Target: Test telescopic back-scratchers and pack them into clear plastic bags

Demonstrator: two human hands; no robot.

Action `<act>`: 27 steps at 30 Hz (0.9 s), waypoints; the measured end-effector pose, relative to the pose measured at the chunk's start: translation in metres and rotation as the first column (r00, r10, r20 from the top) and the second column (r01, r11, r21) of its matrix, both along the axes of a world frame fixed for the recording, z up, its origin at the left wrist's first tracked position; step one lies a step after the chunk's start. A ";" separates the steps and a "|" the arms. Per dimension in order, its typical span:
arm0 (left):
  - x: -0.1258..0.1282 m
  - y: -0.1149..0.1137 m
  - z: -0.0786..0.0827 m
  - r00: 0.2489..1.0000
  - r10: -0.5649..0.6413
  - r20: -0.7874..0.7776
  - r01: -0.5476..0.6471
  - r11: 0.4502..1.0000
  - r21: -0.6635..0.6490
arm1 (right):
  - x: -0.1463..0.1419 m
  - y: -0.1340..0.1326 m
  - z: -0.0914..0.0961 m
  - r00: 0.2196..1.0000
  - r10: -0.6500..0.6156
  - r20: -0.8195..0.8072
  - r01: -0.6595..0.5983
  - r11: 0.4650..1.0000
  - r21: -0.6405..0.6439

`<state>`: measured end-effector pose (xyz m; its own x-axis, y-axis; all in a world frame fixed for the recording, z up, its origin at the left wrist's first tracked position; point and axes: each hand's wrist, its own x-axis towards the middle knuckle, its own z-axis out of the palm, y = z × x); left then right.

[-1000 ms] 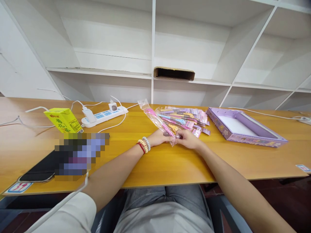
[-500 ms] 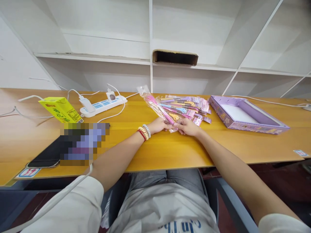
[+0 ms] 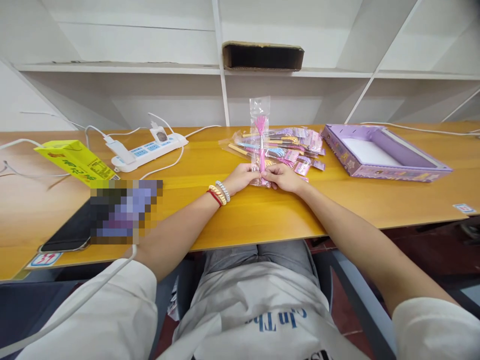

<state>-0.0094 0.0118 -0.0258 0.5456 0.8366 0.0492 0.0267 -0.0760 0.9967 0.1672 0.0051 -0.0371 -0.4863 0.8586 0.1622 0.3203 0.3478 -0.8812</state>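
My left hand (image 3: 242, 177) and my right hand (image 3: 281, 177) meet at the middle of the wooden table (image 3: 262, 220), both pinched on the lower end of a clear plastic packet with a pink pen (image 3: 260, 135) inside. The packet stands almost upright between them. Just behind it lies a pile of similar packets (image 3: 288, 147) holding coloured pens. Beaded bracelets circle my left wrist.
A shallow purple box (image 3: 382, 155) lies at the right. A white power strip (image 3: 148, 150) with plugged chargers and a yellow drink carton (image 3: 75, 160) sit at the left, with a dark phone (image 3: 67, 235) near the front edge. White shelves rise behind the table.
The packet has swung from leaning left to nearly upright between my hands. The camera has tilted down, so the table and shelves sit higher in the picture.
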 end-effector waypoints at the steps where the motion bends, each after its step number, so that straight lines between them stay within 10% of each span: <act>1: 0.000 0.000 0.000 1.000 0.004 -0.014 -0.004 1.000 0.011 | 0.000 0.000 -0.001 1.000 -0.024 0.003 0.023 1.000 0.016; 8: -0.005 0.005 -0.004 0.861 0.297 -0.413 -0.158 0.927 0.339 | -0.007 0.002 -0.003 0.966 -0.131 0.222 0.063 0.955 0.288; 16: -0.013 0.003 0.011 0.618 0.439 -0.652 -0.233 0.894 0.382 | -0.024 0.021 -0.005 0.910 -0.100 0.403 -0.058 0.931 0.362; 23: -0.020 0.003 0.005 0.588 0.584 -0.559 -0.217 0.780 0.587 | -0.032 0.028 -0.011 0.938 -0.103 0.332 -0.047 0.909 0.414; 27: -0.020 0.004 0.002 0.706 0.527 -0.472 -0.256 0.812 0.524 | -0.030 0.023 -0.009 0.945 -0.126 0.301 0.006 0.929 0.371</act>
<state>-0.0299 0.0161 -0.0238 0.2035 0.9550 0.2157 0.6963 -0.2961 0.6538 0.1371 0.0278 -0.0465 -0.5078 0.8020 0.3146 0.5918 0.5901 -0.5492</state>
